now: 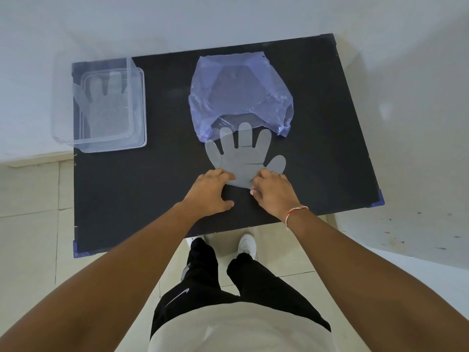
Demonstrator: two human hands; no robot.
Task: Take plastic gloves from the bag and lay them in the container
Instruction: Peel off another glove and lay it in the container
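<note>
A clear plastic glove (243,156) lies flat on the black table (152,189), fingers pointing away from me, its fingertips at the mouth of the blue plastic bag (241,95). My left hand (210,194) pinches the glove's cuff at its left corner. At the cuff's right corner, my right hand (274,194) grips the same edge. The clear container (101,107) stands at the table's far left corner, with a glove (109,105) lying flat inside it.
The bag holds more faintly visible gloves. A white wall runs behind the table, and the container overhangs the table's left edge a little. Tiled floor, my legs and shoes show below the near edge.
</note>
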